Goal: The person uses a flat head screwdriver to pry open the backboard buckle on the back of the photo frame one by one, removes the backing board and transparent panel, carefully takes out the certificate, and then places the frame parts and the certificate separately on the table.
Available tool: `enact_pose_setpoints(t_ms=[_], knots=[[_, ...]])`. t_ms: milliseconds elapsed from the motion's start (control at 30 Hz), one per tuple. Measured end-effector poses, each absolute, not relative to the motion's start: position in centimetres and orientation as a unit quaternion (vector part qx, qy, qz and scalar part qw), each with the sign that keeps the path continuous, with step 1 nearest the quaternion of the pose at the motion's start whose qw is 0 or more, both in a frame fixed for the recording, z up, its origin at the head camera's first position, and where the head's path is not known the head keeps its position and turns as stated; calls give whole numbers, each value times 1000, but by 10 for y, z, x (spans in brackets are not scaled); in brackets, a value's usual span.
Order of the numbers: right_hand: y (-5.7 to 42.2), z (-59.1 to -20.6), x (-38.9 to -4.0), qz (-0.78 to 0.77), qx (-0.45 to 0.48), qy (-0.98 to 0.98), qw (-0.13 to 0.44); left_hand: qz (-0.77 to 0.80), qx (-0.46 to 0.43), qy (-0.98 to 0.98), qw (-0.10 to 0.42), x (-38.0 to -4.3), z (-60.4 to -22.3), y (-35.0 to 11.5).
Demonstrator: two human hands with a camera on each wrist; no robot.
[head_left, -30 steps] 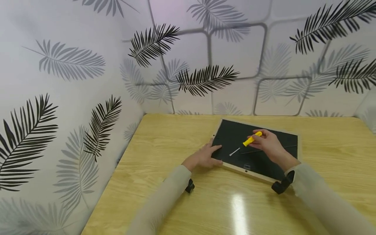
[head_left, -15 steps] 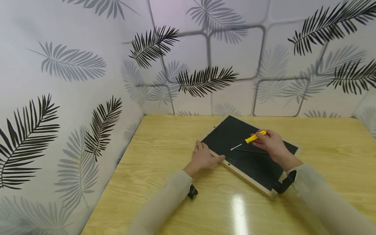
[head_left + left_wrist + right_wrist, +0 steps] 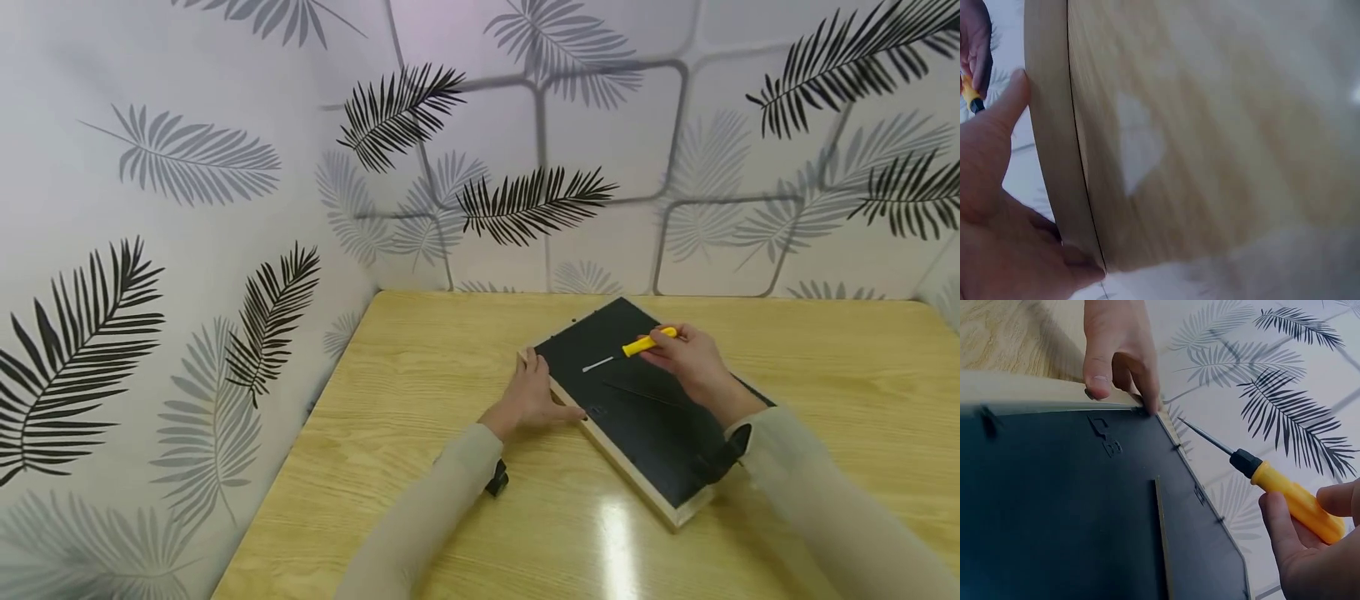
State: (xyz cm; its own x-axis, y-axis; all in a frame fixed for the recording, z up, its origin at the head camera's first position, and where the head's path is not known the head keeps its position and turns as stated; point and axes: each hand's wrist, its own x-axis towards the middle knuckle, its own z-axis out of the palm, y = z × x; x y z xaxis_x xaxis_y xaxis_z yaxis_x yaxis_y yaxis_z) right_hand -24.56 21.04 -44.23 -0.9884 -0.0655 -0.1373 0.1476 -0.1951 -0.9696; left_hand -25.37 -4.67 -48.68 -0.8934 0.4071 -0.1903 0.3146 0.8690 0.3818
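Observation:
A picture frame (image 3: 633,429) lies face down on the table, its black backing up and its light wooden rim (image 3: 1050,137) showing. My left hand (image 3: 531,402) grips one corner of it, thumb along one side and fingers round the other, as the right wrist view also shows. My right hand (image 3: 693,362) holds a screwdriver (image 3: 1291,503) by its yellow handle. Its metal shaft points left above the backing, with the tip apart from it. Small dark tabs (image 3: 1177,447) line the backing's edge, near a metal hanger (image 3: 1107,440) and a thin strip (image 3: 1162,534).
The light wood table (image 3: 420,350) runs back to a wall (image 3: 600,125) patterned with feathery leaves. Another wall (image 3: 187,250) stands along the left side. A bright reflection falls on the tabletop in front of the frame.
The picture frame has turned clockwise, its near right corner swinging toward me, with my left hand at its left corner. The screwdriver stays over the backing, tilted flatter than before.

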Motion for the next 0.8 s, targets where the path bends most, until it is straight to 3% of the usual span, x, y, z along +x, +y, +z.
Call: enact_pose_setpoints(t_ms=[233,500,800], knots=[[201,-447,-251,-764,67,637,77,239,254,924,156,-274,-492,-58],[200,-451,-258,-756,86,646,58,211,273,917,200,-266,-486,-53],[201,-465,-270,-711,136,688,47,185,318,909,195,-265,-483,-38]])
